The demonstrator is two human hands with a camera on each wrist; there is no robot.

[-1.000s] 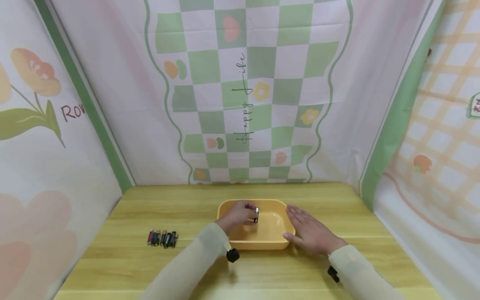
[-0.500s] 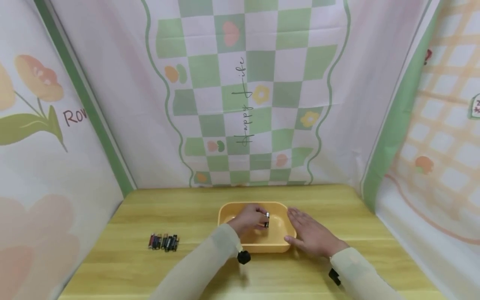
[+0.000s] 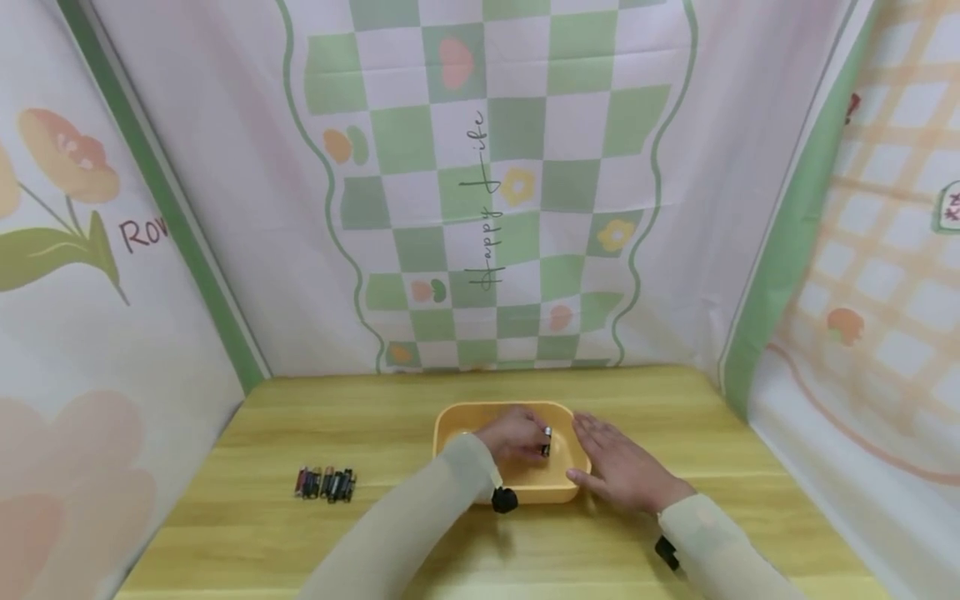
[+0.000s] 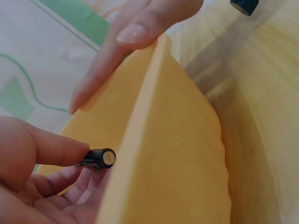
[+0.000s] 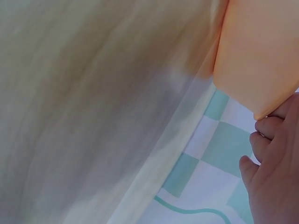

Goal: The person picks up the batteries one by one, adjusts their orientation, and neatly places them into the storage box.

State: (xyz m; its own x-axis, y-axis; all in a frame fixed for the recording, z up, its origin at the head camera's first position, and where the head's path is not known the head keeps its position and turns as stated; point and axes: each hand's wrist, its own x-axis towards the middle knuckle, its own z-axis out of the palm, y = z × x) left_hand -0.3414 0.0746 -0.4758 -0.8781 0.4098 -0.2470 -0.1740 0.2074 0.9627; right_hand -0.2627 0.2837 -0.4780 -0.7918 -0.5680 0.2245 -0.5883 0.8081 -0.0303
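A yellow plastic basin (image 3: 542, 495) stands on the table. Inside it, my left hand (image 3: 513, 435) pinches a small dark battery (image 3: 547, 442) between thumb and fingers, near the basin's right end. The left wrist view shows the flat end of this battery (image 4: 100, 158) beside the basin wall (image 4: 168, 149). My right hand (image 3: 622, 467) rests against the basin's right side, fingers mostly straight along the outside and the thumb at the front corner. In the right wrist view, that hand (image 5: 279, 161) touches the orange-looking basin (image 5: 259, 51); part of it is cut off.
Several batteries (image 3: 330, 484) lie side by side on the wooden table (image 3: 225, 533), left of the basin. A checkered curtain (image 3: 510, 208) hangs behind the table's far edge. Black wrist cameras are strapped at both sleeves.
My left hand has moved rightward inside the basin with the battery still pinched. The right hand stays at the basin's right side, and the row of batteries looks the same.
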